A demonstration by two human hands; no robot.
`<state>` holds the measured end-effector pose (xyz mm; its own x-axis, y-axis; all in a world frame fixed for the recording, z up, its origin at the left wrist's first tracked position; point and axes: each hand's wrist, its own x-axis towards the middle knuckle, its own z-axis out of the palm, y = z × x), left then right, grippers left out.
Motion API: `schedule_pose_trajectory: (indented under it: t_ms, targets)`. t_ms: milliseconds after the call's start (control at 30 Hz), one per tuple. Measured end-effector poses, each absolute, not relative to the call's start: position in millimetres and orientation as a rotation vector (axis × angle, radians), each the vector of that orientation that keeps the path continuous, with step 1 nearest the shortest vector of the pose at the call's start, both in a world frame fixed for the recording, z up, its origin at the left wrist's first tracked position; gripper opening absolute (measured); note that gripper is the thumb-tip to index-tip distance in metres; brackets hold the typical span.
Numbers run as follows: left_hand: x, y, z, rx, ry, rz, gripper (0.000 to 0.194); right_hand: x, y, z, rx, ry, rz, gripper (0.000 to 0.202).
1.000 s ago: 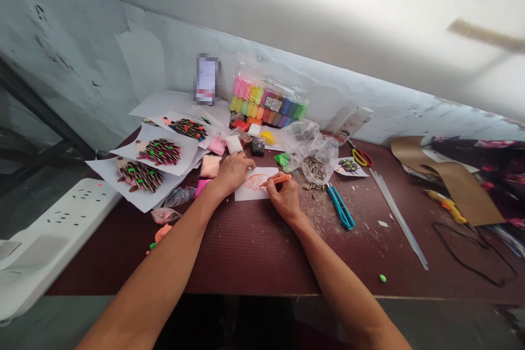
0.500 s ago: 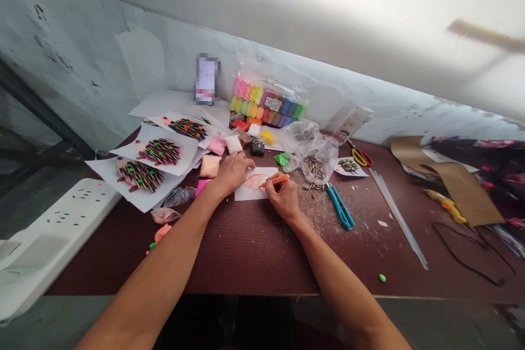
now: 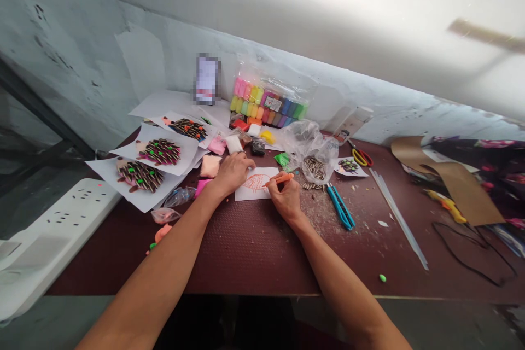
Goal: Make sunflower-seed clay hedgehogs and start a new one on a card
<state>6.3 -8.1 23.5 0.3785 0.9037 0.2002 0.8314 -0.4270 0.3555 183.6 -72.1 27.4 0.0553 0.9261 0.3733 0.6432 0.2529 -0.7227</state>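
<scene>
A small white paper (image 3: 246, 193) with an orange rounded drawing of rows of short strokes lies on the dark red table (image 3: 250, 251). In my right hand (image 3: 286, 196) is an orange pen (image 3: 283, 178), its tip touching the right part of the drawing. My left hand (image 3: 233, 174) rests on the paper's upper left corner, fingers apart and nothing in them. Clay packets in pink (image 3: 217, 144), peach (image 3: 210, 165) and white (image 3: 234, 144) lie just beyond my left hand.
Sheets with spiky seed figures (image 3: 159, 151) and a power strip (image 3: 61, 219) are at the left. Behind stand a phone (image 3: 207, 79) and clay pack (image 3: 268, 103). Rightward lie a seed bag (image 3: 318, 167), blue cutter (image 3: 340, 206), scissors (image 3: 361, 157), glue sticks (image 3: 398, 219) and yellow glue gun (image 3: 446, 205).
My right hand has shifted slightly to the right with the pen, uncovering a little more of the drawing. My left hand has stayed where it was.
</scene>
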Motion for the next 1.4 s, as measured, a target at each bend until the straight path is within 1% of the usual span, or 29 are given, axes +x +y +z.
schedule_pose_trajectory:
  t_ms: [767, 933, 1133, 1400]
  targets:
    - [5.6, -7.1, 20.7, 2.439, 1.549, 0.57, 0.031, 183.9, -70.7, 27.0, -1.505, -1.713, 0.322, 0.019]
    - [5.8, -7.4, 21.8, 2.438, 1.554, 0.558, 0.031, 183.8, -71.4, 28.6, -1.495, -1.714, 0.387, 0.02]
    - [6.2, -7.6, 22.0, 2.425, 1.553, 0.56, 0.031, 185.7, -69.6, 27.9, -1.473, -1.597, 0.434, 0.019]
    - [5.6, -6.2, 20.6, 2.417, 1.544, 0.56, 0.03, 188.8, -65.4, 28.8, -1.461, -1.52, 0.39, 0.022]
